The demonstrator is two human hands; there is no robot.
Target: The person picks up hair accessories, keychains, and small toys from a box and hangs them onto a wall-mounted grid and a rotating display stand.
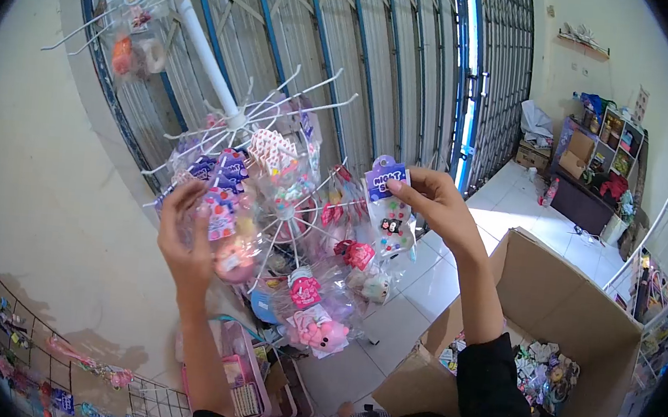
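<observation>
A white display rack [235, 116] with tiers of prongs carries many small bagged accessories. My right hand [433, 205] pinches the purple header card of a clear packet [391, 217] with small dark and coloured pieces inside, to the right of the rack. My left hand [189, 231] is raised at the rack's left side, fingers curled against hanging packets [224, 215] with purple and pink cards. Whether it grips one of them is hard to make out. Lower on the rack hang a pink plush packet [325, 333] and a red bow packet [355, 252].
An open cardboard box [571, 309] with many small packets stands at the lower right. Pink baskets [244, 367] sit on the floor below the rack. A wire grid [150, 399] with accessories is at the lower left. Behind are a folding metal gate [377, 77] and a shelf [618, 142].
</observation>
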